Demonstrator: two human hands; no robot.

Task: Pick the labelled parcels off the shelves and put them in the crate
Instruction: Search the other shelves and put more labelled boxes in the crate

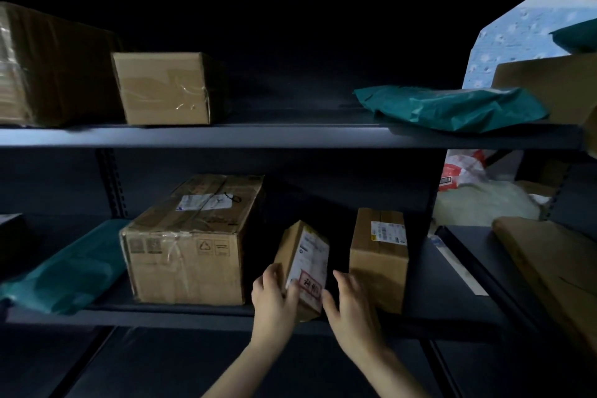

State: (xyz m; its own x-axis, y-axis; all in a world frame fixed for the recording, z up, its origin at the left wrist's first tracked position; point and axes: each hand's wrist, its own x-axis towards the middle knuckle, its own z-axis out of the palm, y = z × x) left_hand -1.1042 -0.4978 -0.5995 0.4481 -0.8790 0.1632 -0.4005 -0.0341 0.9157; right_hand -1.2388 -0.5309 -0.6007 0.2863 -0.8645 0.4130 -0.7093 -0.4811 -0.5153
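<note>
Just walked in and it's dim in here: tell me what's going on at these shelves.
A person is picking parcels from a dark shelf unit. Their left hand grips a small labelled box, tilted at the front of the lower shelf, while the right hand reaches in open beside it. A large box and an upright box flank it. No crate is in view.

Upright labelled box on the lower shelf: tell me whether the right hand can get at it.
Probably yes. The right hand seems free, right beside the upright box, with nothing between them; the left hand grips the small parcel.
</note>
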